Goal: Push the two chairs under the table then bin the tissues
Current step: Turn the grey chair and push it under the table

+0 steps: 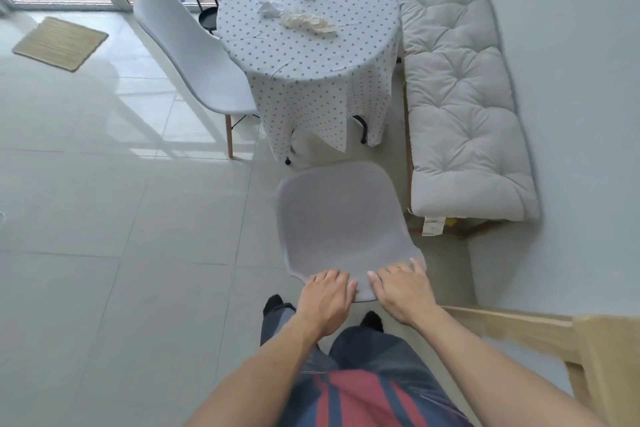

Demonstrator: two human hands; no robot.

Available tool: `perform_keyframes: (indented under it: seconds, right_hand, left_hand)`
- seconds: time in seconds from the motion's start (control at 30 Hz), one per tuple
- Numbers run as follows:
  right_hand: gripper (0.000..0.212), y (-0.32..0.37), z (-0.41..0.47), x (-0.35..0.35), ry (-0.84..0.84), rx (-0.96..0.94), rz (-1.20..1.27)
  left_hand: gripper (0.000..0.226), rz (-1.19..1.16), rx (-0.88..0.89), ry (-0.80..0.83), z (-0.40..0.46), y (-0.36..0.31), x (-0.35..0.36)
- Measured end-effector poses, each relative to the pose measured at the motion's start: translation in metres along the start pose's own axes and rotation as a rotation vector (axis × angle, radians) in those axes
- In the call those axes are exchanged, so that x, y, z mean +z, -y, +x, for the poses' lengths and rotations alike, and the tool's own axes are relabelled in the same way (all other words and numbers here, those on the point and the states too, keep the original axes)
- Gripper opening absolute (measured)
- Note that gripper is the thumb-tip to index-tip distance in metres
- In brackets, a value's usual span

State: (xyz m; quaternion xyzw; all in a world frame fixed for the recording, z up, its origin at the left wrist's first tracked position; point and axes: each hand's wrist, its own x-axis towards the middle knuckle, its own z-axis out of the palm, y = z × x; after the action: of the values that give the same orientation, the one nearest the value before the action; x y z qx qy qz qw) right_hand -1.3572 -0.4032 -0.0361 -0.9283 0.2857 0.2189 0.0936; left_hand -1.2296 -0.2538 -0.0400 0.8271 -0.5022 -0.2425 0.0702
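Nearest the camera, both hands rest side by side on the top edge of the near chair's backrest. The left hand [327,295] curls its fingers over the rim left of centre, and the right hand [401,288] does the same just to the right; each is closed over the backrest rather than spread flat. The two are about equally close to it, so neither leads.

The near chair [341,218] stands straight ahead of the hands, its seat pointing away from the person toward the round desk [308,55]. The seat's front edge lies just short of the hanging cloth and is not yet under the top. The line from hands through seat to desk runs almost directly forward, so a straight push away from the body looks to be what the next move calls for. The cushioned bench [464,107] sits close on the right, which leaves little room for drift that way.

Further on, the second chair [194,55] stands at the desk's left side, its seat touching the cloth. On the desk top lie the tissues [298,7], crumpled, well beyond the hands.
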Motion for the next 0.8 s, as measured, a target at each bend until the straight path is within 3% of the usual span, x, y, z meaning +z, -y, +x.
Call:
perform_keyframes:
  seconds: [0.33, 0.8]
  right_hand:
    - [0.056, -0.008, 0.010, 0.001, -0.100, -0.070, -0.060]
    - [0.045, -0.010, 0.075, -0.017, -0.233, -0.144, -0.021]
  left_hand:
    - [0.043, 0.160, -0.212, -0.144, 0.006, -0.041, 0.010]
    - [0.047, 0.163, -0.132, -0.314, 0.061, -0.001, -0.003]
